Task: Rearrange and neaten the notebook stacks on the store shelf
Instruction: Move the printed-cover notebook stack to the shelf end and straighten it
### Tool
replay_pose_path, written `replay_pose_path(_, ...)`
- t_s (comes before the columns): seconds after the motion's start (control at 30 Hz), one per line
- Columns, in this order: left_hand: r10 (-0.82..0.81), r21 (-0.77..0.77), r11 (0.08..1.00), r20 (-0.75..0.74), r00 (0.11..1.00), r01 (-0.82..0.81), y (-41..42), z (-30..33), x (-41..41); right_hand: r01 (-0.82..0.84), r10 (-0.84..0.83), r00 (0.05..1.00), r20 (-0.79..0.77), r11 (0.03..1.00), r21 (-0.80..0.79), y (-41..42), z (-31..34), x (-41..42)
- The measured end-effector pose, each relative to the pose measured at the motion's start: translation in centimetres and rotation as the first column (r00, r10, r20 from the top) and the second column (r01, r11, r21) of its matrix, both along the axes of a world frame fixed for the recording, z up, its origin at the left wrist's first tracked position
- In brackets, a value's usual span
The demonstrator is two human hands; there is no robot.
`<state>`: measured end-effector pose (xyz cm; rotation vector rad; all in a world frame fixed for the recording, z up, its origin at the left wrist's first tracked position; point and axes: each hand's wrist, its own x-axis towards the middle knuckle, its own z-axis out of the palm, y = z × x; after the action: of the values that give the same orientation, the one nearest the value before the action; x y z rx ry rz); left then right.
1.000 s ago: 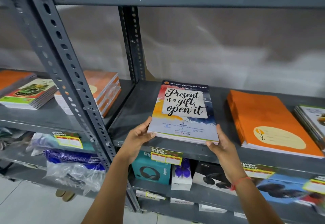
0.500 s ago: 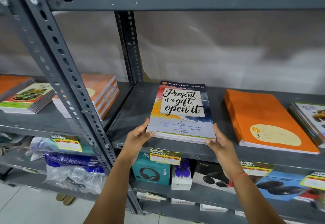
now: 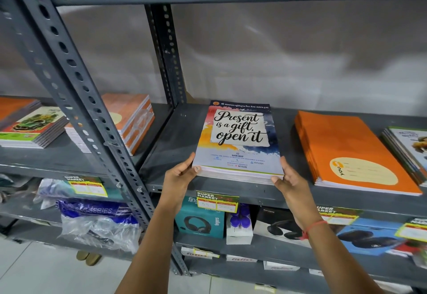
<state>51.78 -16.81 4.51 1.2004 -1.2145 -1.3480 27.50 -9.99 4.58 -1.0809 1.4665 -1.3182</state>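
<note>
A stack of notebooks (image 3: 239, 141), its top cover reading "Present is a gift, open it", lies flat on the grey metal shelf (image 3: 171, 146). My left hand (image 3: 179, 177) grips the stack's near left corner, thumb on the cover. At the near right corner my right hand (image 3: 288, 184) holds the stack's side edge. An orange notebook stack (image 3: 346, 148) lies to the right, apart from the held stack.
More notebooks (image 3: 409, 148) sit at the far right edge. Left of the slotted upright post (image 3: 76, 90) lie an orange-and-white stack (image 3: 131, 118) and a car-cover stack (image 3: 34, 127). Headphone boxes (image 3: 201, 222) and price tags fill the shelf below.
The stack has slid slightly deeper onto the shelf with both hands still on its near corners. The view has shifted a little.
</note>
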Motion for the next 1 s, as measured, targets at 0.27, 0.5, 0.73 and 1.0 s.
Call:
replay_pose_path(0.27, -0.006, 0.019, 1.0, -0.054, 0.999, 0.007, 1.1, 0.5, -1.0, 0.015, -0.015, 1.0, -0.022, 1.0, -0.017, -0.1, -0.2, 0.2)
replay_pose_path(0.5, 0.071, 0.015, 0.997, -0.074, 0.995, -0.07, 1.2, 0.5, -1.4, 0.06, -0.062, 0.997, -0.05, 0.998, -0.033, 0.1, -0.2, 0.6)
replay_pose_path(0.73, 0.006, 0.008, 1.0, -0.033, 0.999, -0.006, 0.9, 0.4, -0.8, 0.044, -0.044, 0.999, -0.026, 0.999, -0.003, 0.1, -0.1, 0.1)
replay_pose_path(1.0, 0.073, -0.005, 0.997, -0.058, 0.996, -0.074, 0.9, 0.4, -1.1, 0.106, -0.106, 0.994, -0.038, 0.994, -0.023, 0.1, -0.1, 0.2)
